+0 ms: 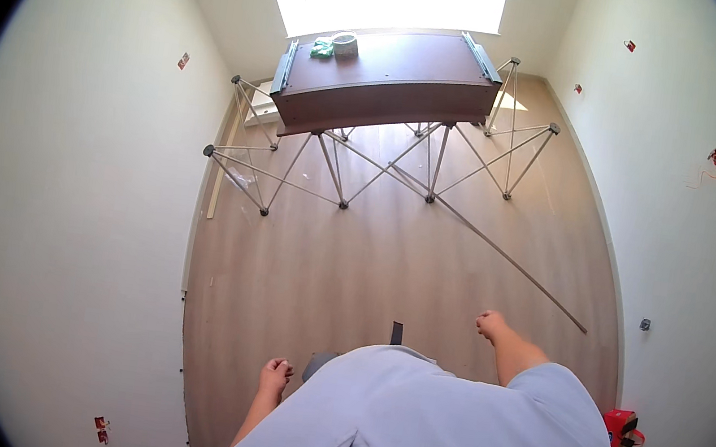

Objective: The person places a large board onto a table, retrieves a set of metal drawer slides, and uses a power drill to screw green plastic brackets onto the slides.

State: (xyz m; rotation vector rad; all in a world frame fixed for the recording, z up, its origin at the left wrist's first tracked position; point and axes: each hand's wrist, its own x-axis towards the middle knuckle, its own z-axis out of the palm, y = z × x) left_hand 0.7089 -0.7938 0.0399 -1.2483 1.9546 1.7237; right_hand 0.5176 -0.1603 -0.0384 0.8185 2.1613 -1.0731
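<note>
"Two bare hands: is either grasping anything?"

"Nothing shows in them. The left hand (276,374) hangs beside the body, fingers loosely curled; the right hand (489,324) is out in front, likewise curled but released. Neither touches anything in view."

"And where is the piece being worked on?"

"Well ahead of both hands, near the bright window (387,1): a dark brown, shallow box-shaped wooden-looking unit (396,68), lying across a folding stand of pale thin struts with black joints (430,199)."

"How far along is it?"

"The stand is spread and bears the unit, and a grey metal rail (483,57) sits along each end — that much looks done. What is left cannot be told. A ring-shaped roll of greyish tape (345,50) and a crumpled green thing (322,49) lie on top."

"Any brand or lettering?"

"No brand can be made out. White characters mark the pale blue-grey shirt (459,418) at the view's lower edge — too small to read."
</note>
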